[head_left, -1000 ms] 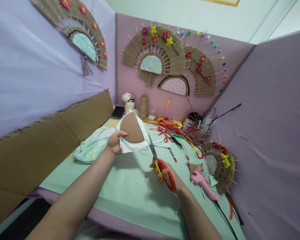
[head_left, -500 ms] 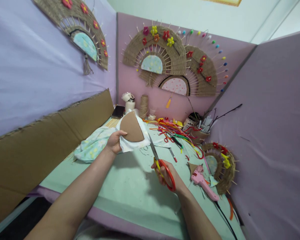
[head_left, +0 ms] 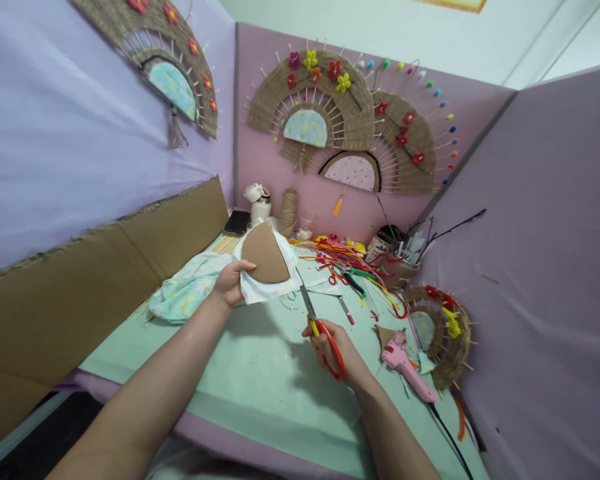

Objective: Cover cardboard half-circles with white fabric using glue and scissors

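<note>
My left hand (head_left: 231, 283) pinches a brown cardboard half-round (head_left: 266, 255) together with the pale fabric (head_left: 261, 293) behind it, thumb on the cardboard's face. The cloth sticks out as a border around the cardboard. In my right hand (head_left: 336, 348) is a pair of scissors (head_left: 336, 353) with red and yellow handles, fingers through the loops. Their blades point up and away, with the tips at the fabric's right edge. Whether the tips have cloth between them I cannot make out. Bunched flowered fabric (head_left: 185, 293) lies left of my left hand.
A pink glue gun (head_left: 407, 370) with a black cord lies at right, beside a small woven fan (head_left: 453, 347). Pipe cleaners (head_left: 340, 252), pliers (head_left: 355, 285) and a utility knife (head_left: 347, 310) lie behind my hands. Twine (head_left: 289, 210) stands at the back; a cardboard panel (head_left: 105, 257) borders the left.
The scissors' handles have drawn closer together and the blades have narrowed. My left hand keeps its hold on the cardboard and fabric, nearly still. The whole view has shifted slightly.
</note>
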Demonstrator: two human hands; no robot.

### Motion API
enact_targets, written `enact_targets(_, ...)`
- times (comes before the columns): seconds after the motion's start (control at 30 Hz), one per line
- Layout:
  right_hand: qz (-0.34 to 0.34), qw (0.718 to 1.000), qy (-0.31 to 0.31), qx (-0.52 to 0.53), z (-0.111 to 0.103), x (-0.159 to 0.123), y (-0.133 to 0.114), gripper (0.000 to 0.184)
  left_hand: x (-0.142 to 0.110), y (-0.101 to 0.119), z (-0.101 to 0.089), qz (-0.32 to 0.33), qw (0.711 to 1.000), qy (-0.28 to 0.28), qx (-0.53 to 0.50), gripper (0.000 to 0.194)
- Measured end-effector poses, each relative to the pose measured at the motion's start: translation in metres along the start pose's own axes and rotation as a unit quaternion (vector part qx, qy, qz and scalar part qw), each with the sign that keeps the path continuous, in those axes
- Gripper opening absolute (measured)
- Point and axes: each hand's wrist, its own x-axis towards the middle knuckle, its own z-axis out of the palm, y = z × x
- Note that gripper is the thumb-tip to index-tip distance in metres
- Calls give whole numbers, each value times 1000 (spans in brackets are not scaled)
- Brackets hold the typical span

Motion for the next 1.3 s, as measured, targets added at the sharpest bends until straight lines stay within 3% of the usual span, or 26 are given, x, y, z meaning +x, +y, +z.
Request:
enact_targets(0.2, -46, 998, -38, 2, -2, 1, 0, 74, -2, -2, 3, -19, 1000, 9, -4, 77)
enact_targets(0.6, -37, 999, -31, 2, -3, 2, 5, 80, 0, -10, 0, -51, 998, -39, 26, 74)
enact_targets(1.13, -1, 1000, 19, -11, 0, 1, 7, 68, 2, -14, -2, -49, 997, -56, 31, 72)
enact_targets(1.3, -37, 999, -15, -10, 0, 1, 1, 72, 2, -13, -2, -47, 997, -54, 35, 73)
